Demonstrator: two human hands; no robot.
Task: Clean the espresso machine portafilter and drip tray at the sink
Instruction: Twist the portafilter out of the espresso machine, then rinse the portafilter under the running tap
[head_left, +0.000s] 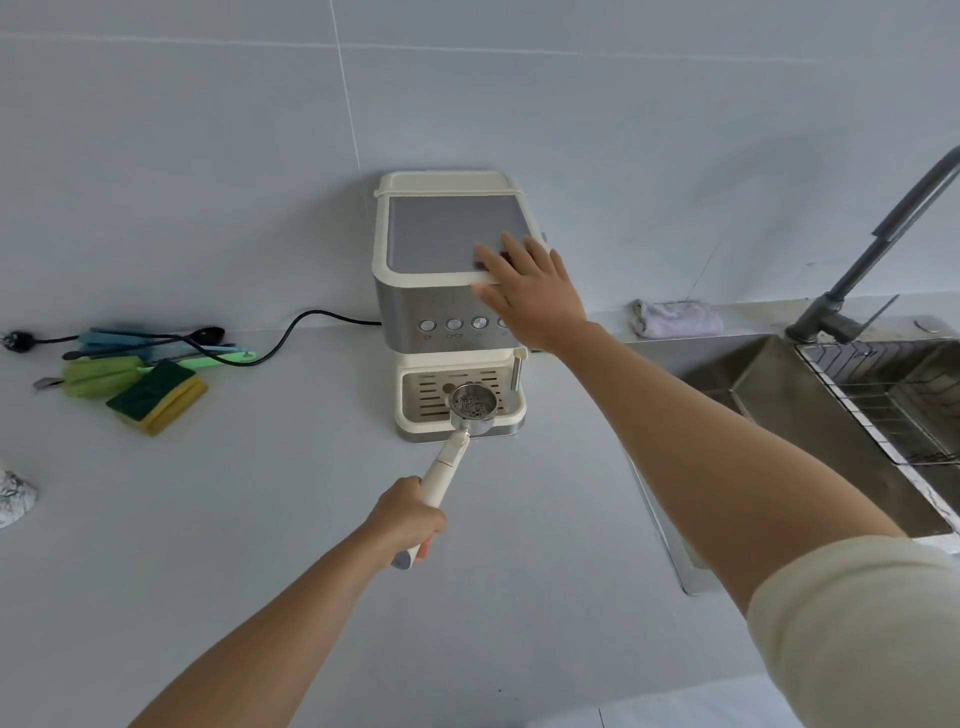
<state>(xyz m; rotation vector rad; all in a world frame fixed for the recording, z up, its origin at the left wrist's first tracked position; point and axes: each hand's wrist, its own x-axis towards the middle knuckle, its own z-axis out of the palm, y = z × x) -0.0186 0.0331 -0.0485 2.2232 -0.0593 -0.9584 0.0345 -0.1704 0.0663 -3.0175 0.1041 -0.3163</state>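
Head view, containers
Portafilter basket: the round steel portafilter (471, 407) with a cream handle carries dark, patchy coffee residue in its basket; the basket is over the drip tray at the front of the machine.
Drip tray: the cream slotted drip tray (415, 402) sits in the base of the cream and brushed-steel espresso machine (441, 280); a brown spot shows on its grate.
Sink: the stainless steel sink (769, 384) lies to the right of the machine, with a wire rack (883, 395) across its far right part and a grey faucet (878, 234) above it.
Counter items: a green and yellow sponge (156, 397), a green cloth (98, 376) and several utensils lie left of the machine, beside its black power cord (291, 332); a folded pale rag (675, 317) lies behind the sink.

Head view, hand pose
Left hand: my left hand (408, 522) is clamped around the lower part of the portafilter handle, fingers wrapped together, forearm reaching up from the lower left.
Right hand: my right hand (530, 291) lies flat on the front right corner of the machine's top, fingers spread apart and gripping nothing, arm extended from the lower right.
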